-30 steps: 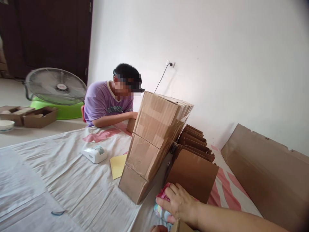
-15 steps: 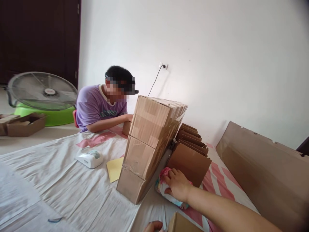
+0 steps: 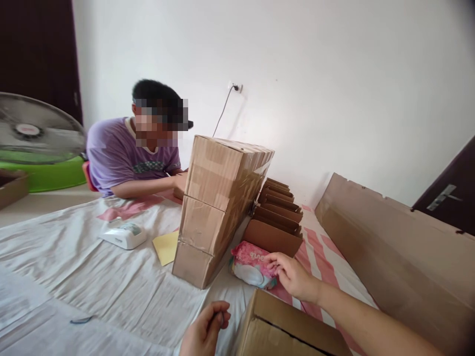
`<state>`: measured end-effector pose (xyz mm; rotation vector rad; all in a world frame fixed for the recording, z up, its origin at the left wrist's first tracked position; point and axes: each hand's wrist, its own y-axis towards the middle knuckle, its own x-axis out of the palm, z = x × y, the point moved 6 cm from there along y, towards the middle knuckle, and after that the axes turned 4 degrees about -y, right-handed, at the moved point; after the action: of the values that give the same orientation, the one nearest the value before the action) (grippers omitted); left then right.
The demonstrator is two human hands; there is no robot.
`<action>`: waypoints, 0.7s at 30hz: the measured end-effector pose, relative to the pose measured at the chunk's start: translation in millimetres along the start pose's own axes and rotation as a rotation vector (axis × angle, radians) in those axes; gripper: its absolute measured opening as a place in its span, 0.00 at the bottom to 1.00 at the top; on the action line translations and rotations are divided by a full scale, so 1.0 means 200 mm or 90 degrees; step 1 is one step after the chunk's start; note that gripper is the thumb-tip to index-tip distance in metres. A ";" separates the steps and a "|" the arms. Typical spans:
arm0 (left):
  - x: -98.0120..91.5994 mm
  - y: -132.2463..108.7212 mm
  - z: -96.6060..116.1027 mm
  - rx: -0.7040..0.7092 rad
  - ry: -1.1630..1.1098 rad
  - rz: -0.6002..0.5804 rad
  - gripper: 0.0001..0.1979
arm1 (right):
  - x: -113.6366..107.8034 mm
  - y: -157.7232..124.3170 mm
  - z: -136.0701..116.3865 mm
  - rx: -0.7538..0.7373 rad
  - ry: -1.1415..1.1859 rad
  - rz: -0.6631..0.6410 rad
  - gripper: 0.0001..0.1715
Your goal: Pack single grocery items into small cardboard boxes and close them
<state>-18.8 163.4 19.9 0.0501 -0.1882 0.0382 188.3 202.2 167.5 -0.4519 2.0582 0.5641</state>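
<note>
Beside a pink wet wipes pack (image 3: 256, 264) with a white lid is my right hand (image 3: 295, 279). Its fingers are loosely bent and apart, with the tips at the pack's right edge; whether they touch it is hard to tell. My left hand (image 3: 206, 329) hangs at the bottom centre, thumb and fingers curled together; anything inside them is hidden. A brown cardboard box (image 3: 285, 326) with a dark slit along its top lies between my hands, nearest to me. Behind the pack stand several upright folded cardboard pieces (image 3: 274, 235).
Stacked cardboard boxes (image 3: 202, 227) rise at centre. A person in a purple shirt (image 3: 115, 153) sits beyond them. On the cloth-covered surface (image 3: 141, 301) lie a white device (image 3: 124, 235) and yellow paper (image 3: 166, 248). A large cardboard panel (image 3: 386, 242) stands right; a fan (image 3: 33, 128) stands left.
My right hand has drawn back from the top of the wipes pack to its right edge. My left hand and the near box show more. The view has turned right.
</note>
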 end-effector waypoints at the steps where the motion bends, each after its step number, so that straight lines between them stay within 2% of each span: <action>1: 0.00 0.00 0.01 -0.016 -0.023 0.001 0.16 | -0.03 -0.06 0.01 0.027 0.066 0.020 0.16; 3: -0.01 0.00 0.03 -0.047 -0.066 0.009 0.19 | -0.08 -0.17 0.03 0.074 0.165 0.057 0.11; 6: -0.03 0.02 0.07 -0.062 -0.114 0.058 0.19 | -0.14 -0.35 0.03 0.125 0.224 0.116 0.11; 11: -0.01 0.02 0.11 -0.053 -0.195 0.073 0.18 | -0.23 -0.64 -0.03 0.213 0.146 0.224 0.17; 16: 0.01 -0.01 0.13 -0.036 -0.200 0.085 0.21 | -0.30 -0.88 -0.16 0.128 -0.048 0.377 0.11; 21: -0.06 -0.04 0.13 -0.002 -0.154 0.138 0.21 | -0.23 -1.08 -0.28 0.087 -0.110 0.433 0.10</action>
<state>-34.1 153.1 42.5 0.0315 -0.4347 0.2492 285.2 -2.0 186.6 0.3904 2.0405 0.8152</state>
